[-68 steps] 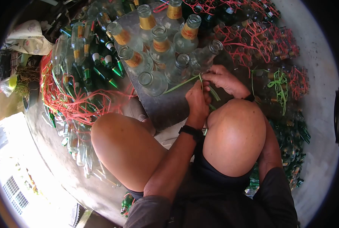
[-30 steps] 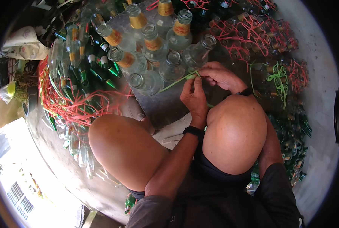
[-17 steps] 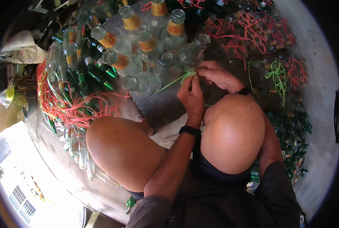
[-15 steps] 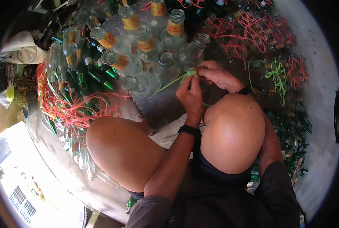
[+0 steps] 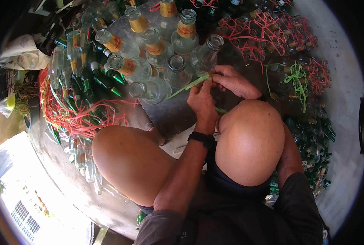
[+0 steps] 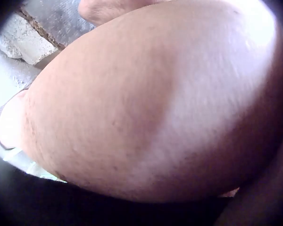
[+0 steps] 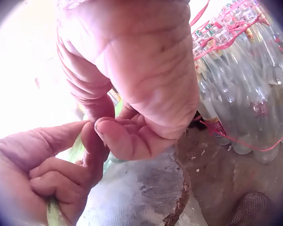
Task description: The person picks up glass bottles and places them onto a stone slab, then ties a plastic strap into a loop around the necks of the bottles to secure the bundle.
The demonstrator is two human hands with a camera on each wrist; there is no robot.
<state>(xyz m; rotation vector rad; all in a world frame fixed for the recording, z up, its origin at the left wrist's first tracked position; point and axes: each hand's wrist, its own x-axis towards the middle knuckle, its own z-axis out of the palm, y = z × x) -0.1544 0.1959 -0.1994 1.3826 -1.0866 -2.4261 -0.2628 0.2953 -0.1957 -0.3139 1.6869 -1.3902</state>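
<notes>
Clear glass bottles (image 5: 176,73) stand grouped on a dark slab (image 5: 173,118), several with orange neck labels. A green plastic strip (image 5: 190,85) runs along their near side. My left hand (image 5: 202,104) pinches the strip between thumb and finger beside the nearest bottles. Touching it on the right, my right hand (image 5: 235,81) holds the strip's upper part with its fingertips. In the right wrist view, the left hand (image 7: 52,174) and right hand (image 7: 137,127) meet at the green strip (image 7: 75,149). The left wrist view is mostly filled by a leg, with only part of a hand at the top.
Bottles bound with red strips (image 5: 267,34) stand at the upper right, near a tangle of green strip (image 5: 298,83). Green and clear bottles lie at left beside a heap of red strips (image 5: 82,114). Both knees rise close to the hands.
Both hands have moved slightly left in the head view, still together at the strip. The strip's loose ends beside the left hand are no longer seen hanging down as before; the bottles appear shifted left.
</notes>
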